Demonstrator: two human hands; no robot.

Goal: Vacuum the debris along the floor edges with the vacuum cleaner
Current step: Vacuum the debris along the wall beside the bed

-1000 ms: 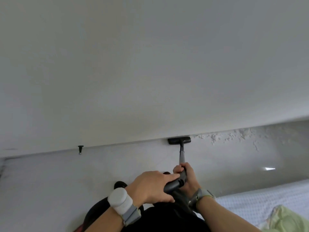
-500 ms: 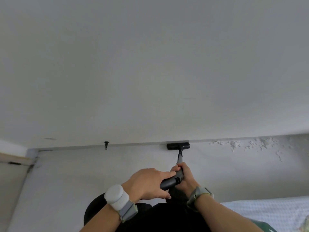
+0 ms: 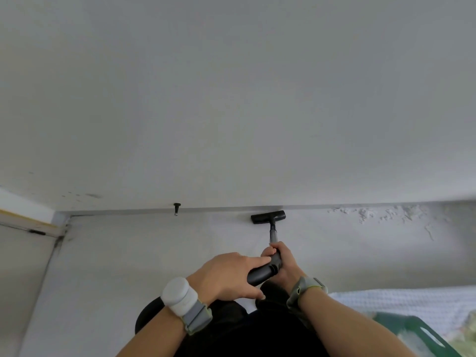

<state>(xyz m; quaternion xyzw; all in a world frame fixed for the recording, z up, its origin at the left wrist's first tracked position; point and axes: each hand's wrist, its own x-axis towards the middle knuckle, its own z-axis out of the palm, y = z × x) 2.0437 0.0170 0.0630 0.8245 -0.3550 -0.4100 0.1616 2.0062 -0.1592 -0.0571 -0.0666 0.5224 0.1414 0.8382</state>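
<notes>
The left hand [image 3: 229,275] and right hand [image 3: 282,264] grip the black vacuum wand [image 3: 262,273], fingers curled round it; brush head [image 3: 268,217] at twelve o'clock, debris [image 3: 373,213] at two.

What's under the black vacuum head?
The black flat vacuum head sits on the grey floor by the white wall; anything beneath it is covered; white flaky debris lies farther right.
</notes>
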